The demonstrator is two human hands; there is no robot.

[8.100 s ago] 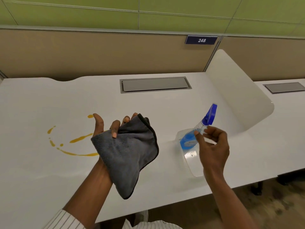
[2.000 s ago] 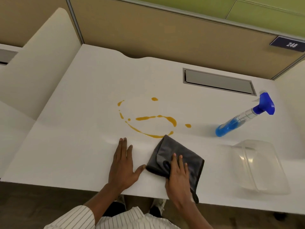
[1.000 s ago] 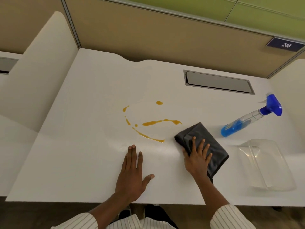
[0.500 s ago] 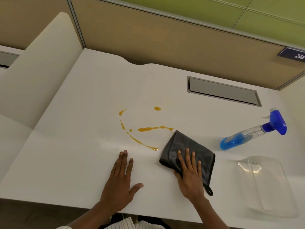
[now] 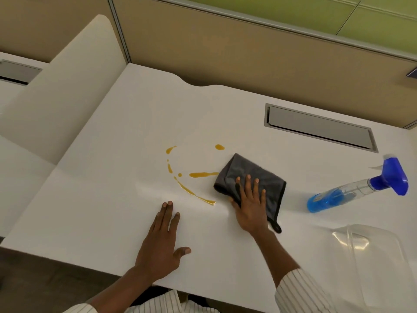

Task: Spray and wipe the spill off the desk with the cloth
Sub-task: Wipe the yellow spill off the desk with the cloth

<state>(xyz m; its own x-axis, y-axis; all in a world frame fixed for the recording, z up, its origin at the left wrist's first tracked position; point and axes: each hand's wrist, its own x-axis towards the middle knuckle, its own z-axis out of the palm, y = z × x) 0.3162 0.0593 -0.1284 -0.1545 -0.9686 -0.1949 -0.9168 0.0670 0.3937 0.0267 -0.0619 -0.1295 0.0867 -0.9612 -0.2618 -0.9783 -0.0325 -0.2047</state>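
Note:
An orange-yellow spill (image 5: 198,174) lies in streaks and drops on the white desk (image 5: 112,199). A folded dark grey cloth (image 5: 252,175) lies flat at the spill's right end, touching the middle streak. My right hand (image 5: 249,206) presses flat on the cloth's near part, fingers spread. My left hand (image 5: 162,240) rests palm-down on the bare desk, just in front of the spill, holding nothing. A spray bottle (image 5: 352,193) with blue liquid and a blue trigger head lies on its side to the right, apart from both hands.
A clear plastic container (image 5: 379,263) sits at the near right corner. A grey cable hatch (image 5: 320,127) is set into the desk at the back. Curved white dividers stand at the left, and a tan partition wall runs behind.
My right hand has slid the cloth back and forth along the spill's right side; now it sits further up, against the middle streak. The spill's right end is gone. My left hand stays put.

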